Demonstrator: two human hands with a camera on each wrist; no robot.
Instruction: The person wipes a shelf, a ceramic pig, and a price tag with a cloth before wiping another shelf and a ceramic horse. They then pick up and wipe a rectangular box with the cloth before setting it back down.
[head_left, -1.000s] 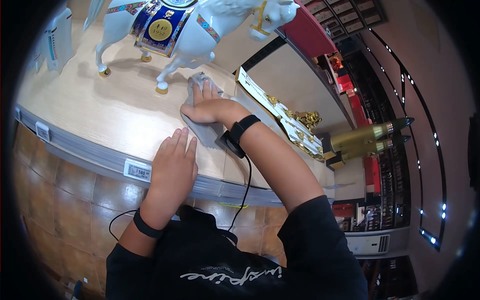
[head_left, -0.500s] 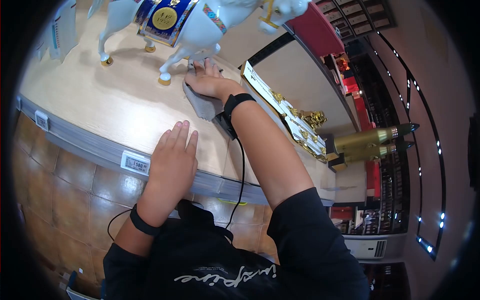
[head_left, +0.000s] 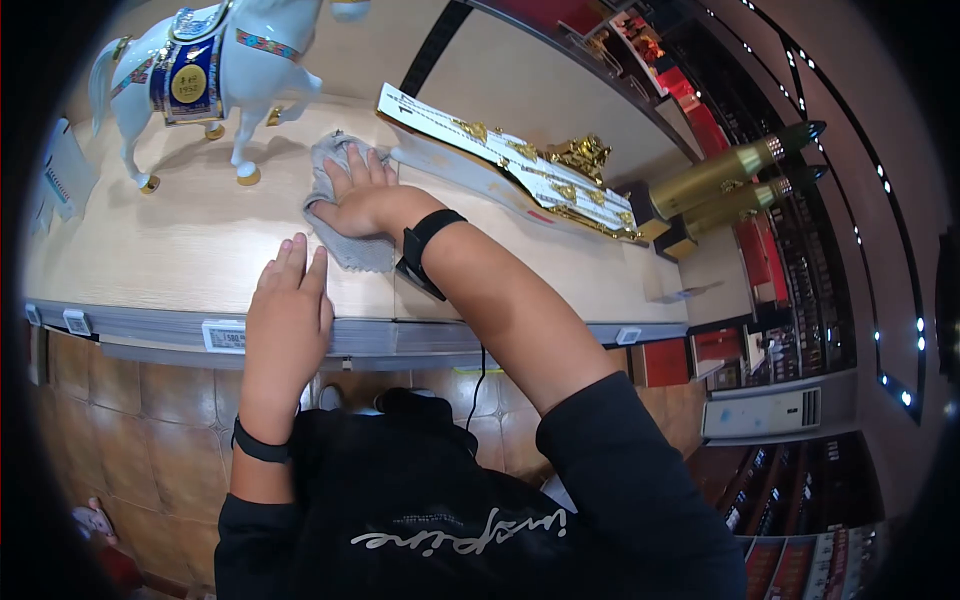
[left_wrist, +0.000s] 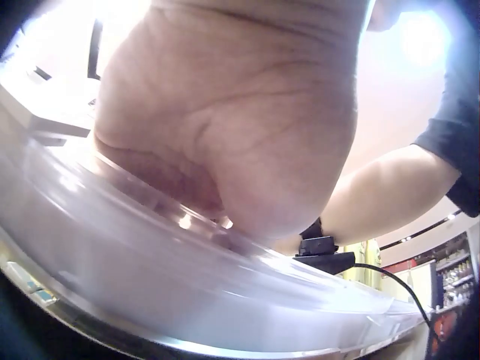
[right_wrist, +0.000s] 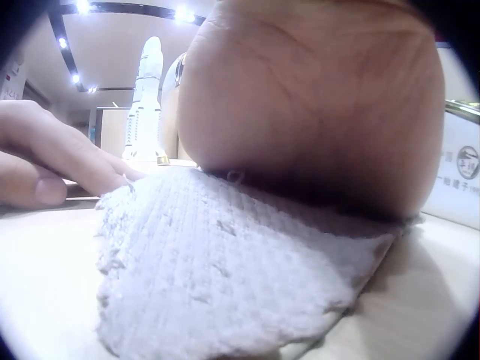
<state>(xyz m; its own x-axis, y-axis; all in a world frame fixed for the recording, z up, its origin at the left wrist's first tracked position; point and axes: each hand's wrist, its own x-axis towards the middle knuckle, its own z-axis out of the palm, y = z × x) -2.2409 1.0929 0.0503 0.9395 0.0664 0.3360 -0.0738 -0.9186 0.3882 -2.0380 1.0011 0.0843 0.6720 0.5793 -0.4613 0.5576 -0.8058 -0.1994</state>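
My right hand [head_left: 362, 200] lies on a grey cloth [head_left: 352, 250] with its fingers spread, pressing it to the pale wooden shelf [head_left: 180, 240]. In the right wrist view the cloth's ribbed weave [right_wrist: 210, 277] sticks out from beneath the heel of that hand. My left hand [head_left: 287, 325] rests at the shelf's front edge, fingers straight and close together, holding nothing. The left wrist view has its palm side right over the clear edge strip [left_wrist: 187, 277]. A white horse figure [head_left: 255, 75] with gold hooves stands behind and left of the cloth.
Right of the cloth lies a long white-and-gold display piece [head_left: 510, 160], close to my right fingertips. Beyond it are gold bullet-shaped bottles [head_left: 710, 180]. A white rocket-shaped piece [right_wrist: 146, 105] stands at the left end. Price tags [head_left: 224, 336] line the front edge.
The head view has turned, so the horse sits further left. My right hand and the cloth have shifted away from the horse's front hoof toward the display piece. The left hand stays at the edge.
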